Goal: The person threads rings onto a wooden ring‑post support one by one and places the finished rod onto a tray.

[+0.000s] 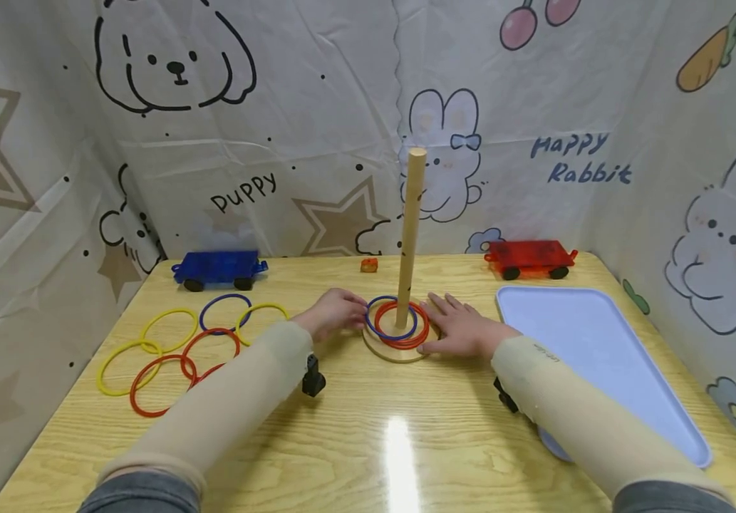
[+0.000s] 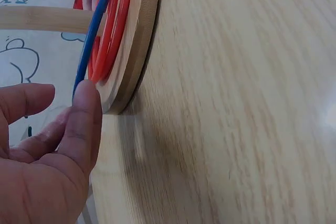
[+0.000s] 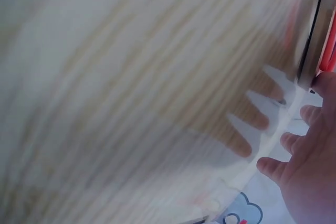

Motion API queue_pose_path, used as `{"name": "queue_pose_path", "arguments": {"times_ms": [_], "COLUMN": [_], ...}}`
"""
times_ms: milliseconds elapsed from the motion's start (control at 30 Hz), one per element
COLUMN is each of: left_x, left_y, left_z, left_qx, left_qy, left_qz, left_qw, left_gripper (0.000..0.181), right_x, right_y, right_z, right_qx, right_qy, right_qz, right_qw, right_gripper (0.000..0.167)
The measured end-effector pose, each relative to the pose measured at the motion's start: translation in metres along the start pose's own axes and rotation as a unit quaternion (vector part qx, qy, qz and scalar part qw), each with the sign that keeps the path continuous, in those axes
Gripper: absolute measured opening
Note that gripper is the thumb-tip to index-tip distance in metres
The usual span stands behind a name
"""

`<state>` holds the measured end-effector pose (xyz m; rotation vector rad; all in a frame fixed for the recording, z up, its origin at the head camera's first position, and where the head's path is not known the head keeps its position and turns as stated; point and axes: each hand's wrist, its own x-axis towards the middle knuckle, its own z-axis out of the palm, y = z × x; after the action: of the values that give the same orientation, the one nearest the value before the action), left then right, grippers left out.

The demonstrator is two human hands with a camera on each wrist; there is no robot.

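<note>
A wooden pole (image 1: 411, 228) stands upright on a round wooden base (image 1: 406, 358). Several red rings (image 2: 108, 40) lie around it on the base. Above them a blue ring (image 2: 90, 38), also around the pole, tilts with its left edge raised. My left hand (image 1: 334, 313) pinches that edge between its fingertips. On the other side of the base, my right hand (image 1: 460, 328) lies with spread fingers; its thumb touches the base's edge in the right wrist view.
Yellow, red and blue rings (image 1: 170, 312) overlap on the table's left. At the back are a blue cart (image 1: 219, 267), a small orange piece (image 1: 369, 265) and a red cart (image 1: 528, 256). A pale blue tray (image 1: 588, 356) lies at the right.
</note>
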<state>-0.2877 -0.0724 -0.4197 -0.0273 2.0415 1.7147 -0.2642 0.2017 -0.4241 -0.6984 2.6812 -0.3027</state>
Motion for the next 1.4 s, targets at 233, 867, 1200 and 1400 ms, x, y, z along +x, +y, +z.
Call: {"name": "queue_pose_path", "arguments": {"times_ms": [233,867,1200,1400], "left_x": [0.0,-0.066,-0.147,-0.168], "left_y": [0.001,0.001,-0.053,-0.091], "left_z": [0.008,-0.094,-0.202,-0.222], "left_qx": [0.048,0.036,0.118,0.092], "left_qy": [-0.009,-0.014,0.037,0.062], "left_qz": [-0.006,0.083,0.061,0.028], "left_qw": [0.9988,0.9958,0.9905,0.9934], "left_gripper": [0.031,0.044,0.049,0.046], "right_x": [0.002,0.0,-0.004,-0.001], "right_y": [0.002,0.005,0.007,0.007], "right_z": [0.001,0.005,0.003,0.003], "right_qx": [-0.014,-0.012,-0.011,-0.013], "right_qy": [0.009,0.0,-0.002,-0.001], "right_qz": [-0.008,-0.006,-0.009,-0.011], "right_qw": [0.9998,0.9999,0.9999,0.9999], "right_gripper": [0.091,0.107,0.105,0.106]}}
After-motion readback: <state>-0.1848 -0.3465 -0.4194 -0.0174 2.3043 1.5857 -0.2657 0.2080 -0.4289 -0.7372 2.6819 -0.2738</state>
